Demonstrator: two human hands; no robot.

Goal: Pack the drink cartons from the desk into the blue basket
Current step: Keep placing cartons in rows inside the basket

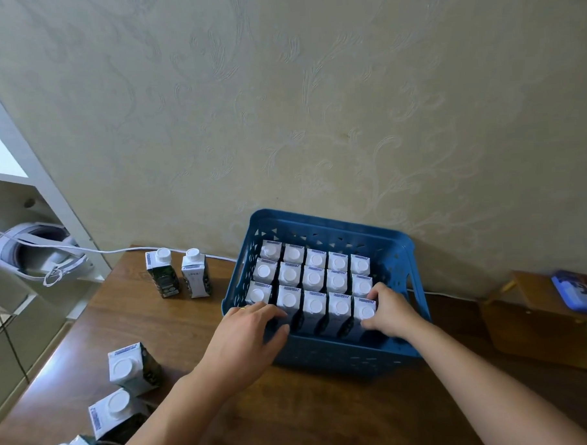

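On my feed, the blue perforated plastic basket (328,350) sits on the brown wooden counter (327,416) against a cream embossed-wallpaper wall (314,103), packed with three rows of five upright white-capped drink cartons (313,278). My left hand (246,335) reaches over the basket's near-left rim, fingers slightly curled and resting against the near row at its left end, thumb along the rim; I cannot tell whether that grip actually closes on a carton. My right hand (392,310) is inside the basket at the near-right corner, its grip pinching the near-right white-capped carton (364,315) between the thumb on the near side and the fingers on the far side. The near row of cartons thus lies between the two hands, each hand at one end of it.

Outside the basket, two more dark-and-white upright cartons (180,272) stand on the counter near the wall, well left of the basket. Three further cartons (125,398) stand at the near-left corner of the counter, beside my left forearm and apart from it. A white headset with a white cable (34,255) rests on a shelf left of the counter. At far right, a blue rectangular object (581,290) lies on a lower wooden surface (539,326).
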